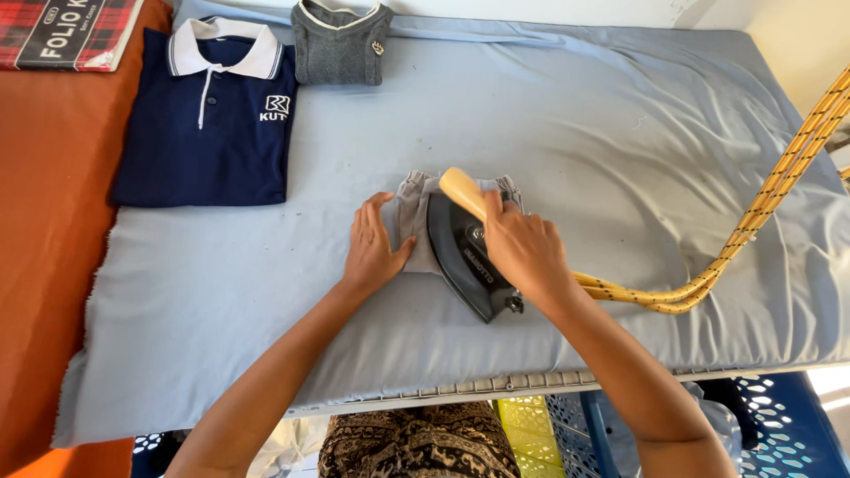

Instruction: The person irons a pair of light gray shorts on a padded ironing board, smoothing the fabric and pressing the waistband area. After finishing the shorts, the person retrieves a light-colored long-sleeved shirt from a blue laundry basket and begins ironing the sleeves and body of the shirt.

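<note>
— Patterned fabric [416,443] sits lowest; what do the 2 hands do?
— Right hand [524,250] is clenched around the iron [465,252] by its yellow handle, on a small grey garment [409,217] mid-board. Left hand [372,248] lies flat, fingers released, pressing that garment.
— Beyond?
— Yellow cord [770,199] right, navy polo shirt [208,119] left, grey ironing cover [575,133].

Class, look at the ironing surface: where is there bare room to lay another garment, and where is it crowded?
Bare: blue cover right of the grey folded top, above the yellow cord; also the near-left corner. Crowded: around the iron and both hands.
</note>
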